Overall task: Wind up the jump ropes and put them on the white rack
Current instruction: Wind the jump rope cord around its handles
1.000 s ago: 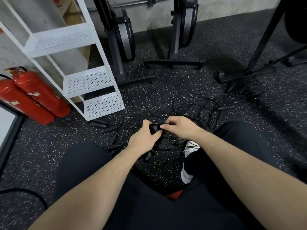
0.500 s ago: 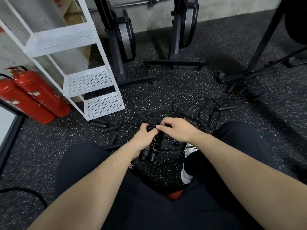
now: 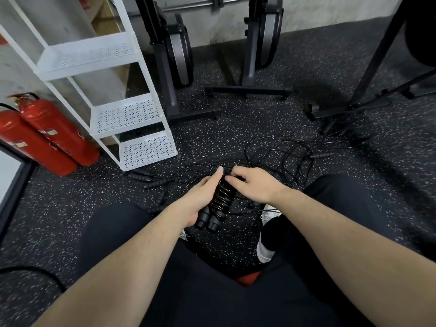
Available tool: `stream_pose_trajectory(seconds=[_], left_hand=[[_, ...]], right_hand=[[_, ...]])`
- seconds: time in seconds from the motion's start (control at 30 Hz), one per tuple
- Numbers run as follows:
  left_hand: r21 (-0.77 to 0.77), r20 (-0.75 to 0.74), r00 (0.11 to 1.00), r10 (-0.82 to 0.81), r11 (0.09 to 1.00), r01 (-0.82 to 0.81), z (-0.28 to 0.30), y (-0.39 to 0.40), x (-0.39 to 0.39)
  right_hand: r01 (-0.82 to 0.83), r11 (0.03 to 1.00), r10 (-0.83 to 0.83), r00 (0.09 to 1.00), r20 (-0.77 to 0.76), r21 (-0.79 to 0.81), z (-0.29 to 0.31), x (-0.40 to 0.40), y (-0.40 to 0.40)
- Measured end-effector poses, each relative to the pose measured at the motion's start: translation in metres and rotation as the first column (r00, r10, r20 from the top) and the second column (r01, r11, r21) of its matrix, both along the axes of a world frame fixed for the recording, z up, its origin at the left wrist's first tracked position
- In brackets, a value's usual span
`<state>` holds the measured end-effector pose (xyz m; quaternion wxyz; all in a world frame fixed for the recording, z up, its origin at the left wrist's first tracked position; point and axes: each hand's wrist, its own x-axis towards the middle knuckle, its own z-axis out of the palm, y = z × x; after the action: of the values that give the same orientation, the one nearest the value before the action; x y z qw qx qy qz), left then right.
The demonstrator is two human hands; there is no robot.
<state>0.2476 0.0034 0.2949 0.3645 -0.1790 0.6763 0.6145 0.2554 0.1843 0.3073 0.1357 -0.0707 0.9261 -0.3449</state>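
My left hand [image 3: 201, 197] grips a pair of black jump rope handles [image 3: 218, 206] held side by side, with thin black cord coiled tightly round them. My right hand [image 3: 253, 185] pinches the cord at the top end of the bundle. Behind my hands a tangle of loose black ropes [image 3: 283, 156] spreads over the speckled floor, with several loose handles [image 3: 151, 179] lying to the left. The white rack [image 3: 122, 114] with perforated shelves stands at the upper left; its shelves hold nothing.
Two red fire extinguishers [image 3: 47, 135] lean left of the rack. Dark exercise machines [image 3: 174, 53] and a black stand frame [image 3: 368, 86] line the back. My legs in black trousers fill the foreground, with a white shoe [image 3: 265, 246] showing between them.
The handle bundle has turned from lying hidden between my hands to pointing lengthwise toward me, and more coils of cord show round it. My right hand moved slightly up along the bundle.
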Motion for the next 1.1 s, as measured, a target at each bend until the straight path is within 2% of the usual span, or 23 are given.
stream_pose_trajectory(seconds=[0.17,0.37,0.47,0.57,0.63,0.7,0.83,0.93,1.0,1.1], left_hand=[[-0.026,-0.050,0.998,0.036,0.999,-0.038,0.003,0.001,0.000],[-0.137,-0.291,0.957,0.008,0.989,-0.050,0.002,0.005,0.003],[-0.196,-0.409,0.912,0.036,0.972,-0.126,-0.001,0.006,0.000],[-0.170,-0.473,0.874,0.108,0.963,-0.211,0.003,0.008,-0.001],[-0.137,-0.500,0.851,0.159,0.956,-0.259,0.004,0.007,-0.001],[-0.111,-0.535,0.823,0.194,0.949,-0.295,0.004,0.006,-0.001],[-0.088,-0.573,0.797,0.193,0.952,-0.293,0.004,0.006,0.001],[-0.103,-0.568,0.804,0.174,0.955,-0.280,0.001,0.009,0.001],[-0.119,-0.567,0.808,0.161,0.954,-0.274,0.001,0.011,0.000],[-0.127,-0.557,0.818,0.148,0.957,-0.260,0.001,0.011,0.001]], right_hand=[[-0.010,0.999,0.010,1.000,0.002,-0.051,-0.001,0.001,0.001],[0.070,0.987,-0.063,0.997,0.055,-0.147,-0.008,0.005,0.001],[0.081,0.981,-0.082,0.997,0.002,-0.177,-0.009,0.006,-0.002],[0.149,0.946,-0.150,0.989,0.019,-0.289,-0.010,0.007,-0.006],[0.293,0.868,-0.266,0.956,0.122,-0.401,-0.009,0.005,-0.008],[0.444,0.776,-0.352,0.894,0.276,-0.448,-0.009,0.001,-0.007],[0.629,0.585,-0.290,0.752,0.592,-0.513,-0.005,0.005,-0.010],[0.659,0.412,-0.239,0.744,0.624,-0.629,-0.002,0.005,-0.013],[0.664,0.331,-0.250,0.746,0.617,-0.670,-0.001,0.003,-0.013],[0.632,0.228,-0.179,0.775,0.606,-0.741,0.000,0.001,-0.012]])
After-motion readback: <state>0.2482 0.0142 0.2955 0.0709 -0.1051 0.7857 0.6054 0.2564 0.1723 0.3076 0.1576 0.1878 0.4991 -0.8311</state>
